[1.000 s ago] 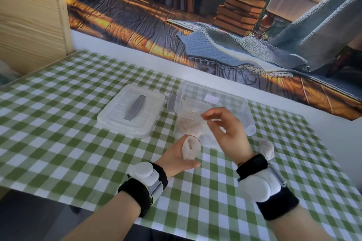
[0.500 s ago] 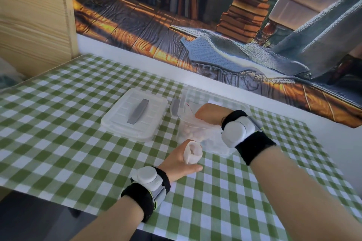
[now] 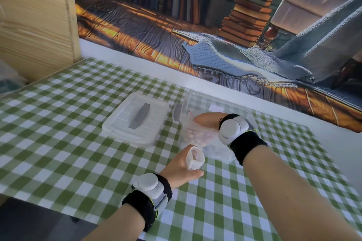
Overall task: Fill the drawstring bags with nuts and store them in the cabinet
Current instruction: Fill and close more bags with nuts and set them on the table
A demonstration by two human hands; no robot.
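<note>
**Scooping nuts for the little bag**

The left hand sits on the checked table w/ its fingers curled round a small white drawstring bag. It holds the bag up straight, mouth open at the top, prob. so nuts can drop right in. The bag is just beside the clear tub, so the trip from tub to bag is short.

The right hand is down inside the tub, pushed into a clear plastic bag w/ a red line near its top. Brownish nuts show thru the plastic. The fingers are hidden in there, so I can't tell if they are open or closed, or if they have any nuts yet.

The tub's lid lies flat to the left (out of the way). A wooden cabinet stands at the far left corner, and no filled bags show there.
</note>
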